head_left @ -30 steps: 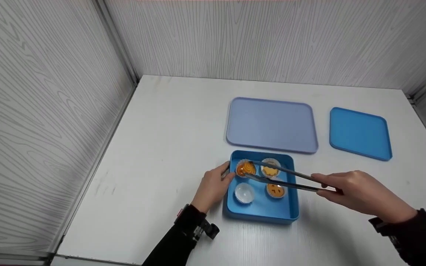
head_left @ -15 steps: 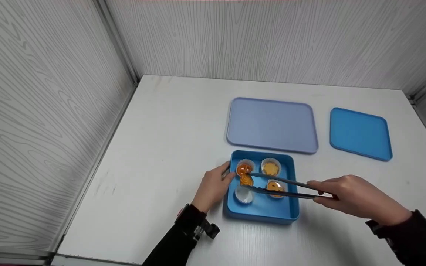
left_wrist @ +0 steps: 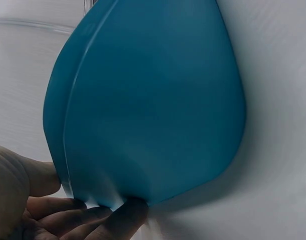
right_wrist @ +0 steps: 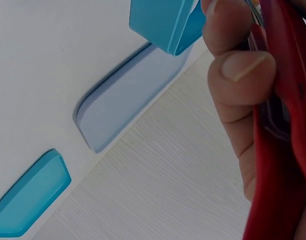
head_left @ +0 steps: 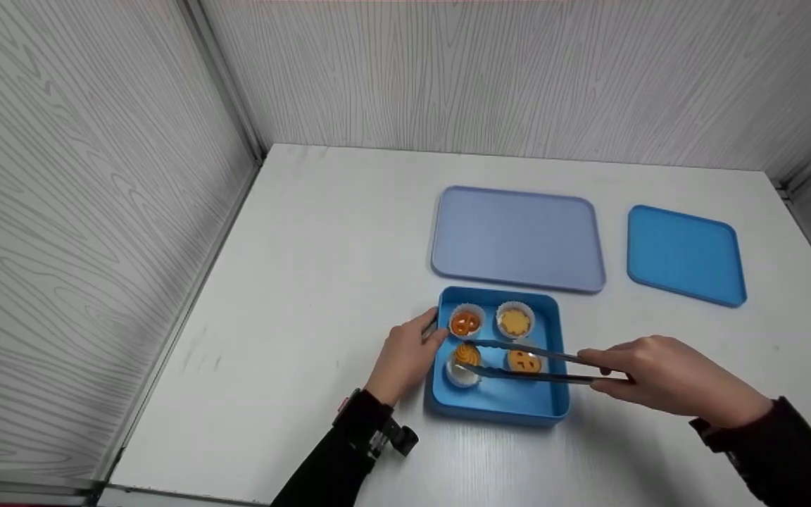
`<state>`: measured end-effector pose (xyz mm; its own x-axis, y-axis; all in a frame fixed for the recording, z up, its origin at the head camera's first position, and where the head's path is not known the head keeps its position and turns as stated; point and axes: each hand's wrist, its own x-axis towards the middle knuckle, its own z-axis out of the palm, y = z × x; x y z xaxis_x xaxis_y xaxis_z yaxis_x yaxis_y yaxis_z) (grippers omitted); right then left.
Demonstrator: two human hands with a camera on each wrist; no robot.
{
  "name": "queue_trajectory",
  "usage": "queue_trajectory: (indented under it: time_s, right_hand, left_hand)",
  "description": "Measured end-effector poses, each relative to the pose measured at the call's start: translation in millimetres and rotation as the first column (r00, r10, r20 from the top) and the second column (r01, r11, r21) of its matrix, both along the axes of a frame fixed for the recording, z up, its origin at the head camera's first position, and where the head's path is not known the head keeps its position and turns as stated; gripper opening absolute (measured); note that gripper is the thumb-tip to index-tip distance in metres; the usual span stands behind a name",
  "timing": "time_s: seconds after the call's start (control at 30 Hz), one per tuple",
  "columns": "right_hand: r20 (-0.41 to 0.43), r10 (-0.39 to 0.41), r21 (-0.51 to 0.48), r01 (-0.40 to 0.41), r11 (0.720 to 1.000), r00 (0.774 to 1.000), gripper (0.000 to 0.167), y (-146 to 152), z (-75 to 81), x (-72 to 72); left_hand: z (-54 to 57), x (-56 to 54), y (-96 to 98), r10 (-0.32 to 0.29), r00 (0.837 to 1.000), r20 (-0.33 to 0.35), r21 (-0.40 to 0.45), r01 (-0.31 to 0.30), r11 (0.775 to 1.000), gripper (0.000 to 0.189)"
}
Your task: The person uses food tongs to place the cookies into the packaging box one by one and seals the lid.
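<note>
In the box [head_left: 500, 403], we list three filled cups [head_left: 515, 322] and, toward the near-left corner, the swirl [head_left: 468, 351] at the fourth cup [head_left: 461, 380], release apparently remaining; left hand [head_left: 402, 359] holding the box's left edge, right hand [head_left: 669, 373] gripping the tongs [head_left: 543, 378].

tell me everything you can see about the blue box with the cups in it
The blue box is an open-topped, roughly rectangular container with rounded corners, upright walls and a flat floor; its smooth surface looks like plastic. It sits upright on the white table, in front of the lavender tray. Four pleated cups stand inside in two rows. The left hand holds its left side. The tongs cross over its right rim; whether they touch it is unclear.
</note>
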<state>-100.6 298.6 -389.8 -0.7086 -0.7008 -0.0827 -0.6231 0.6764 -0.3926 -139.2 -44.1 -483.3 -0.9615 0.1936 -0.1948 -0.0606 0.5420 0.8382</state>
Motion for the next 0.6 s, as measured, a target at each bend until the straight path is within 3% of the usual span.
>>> queue_trajectory:
  time_s: [0.6]
  right_hand:
    - [-0.037, 0.029, -0.013, -0.030, 0.999, 0.999, 0.034, -5.6, 2.1, 2.4]
  left_hand:
    - [-0.3, 1.7, -0.7, -0.002, 1.000, -0.024, 0.009, 0.002, 1.000, 0.053]
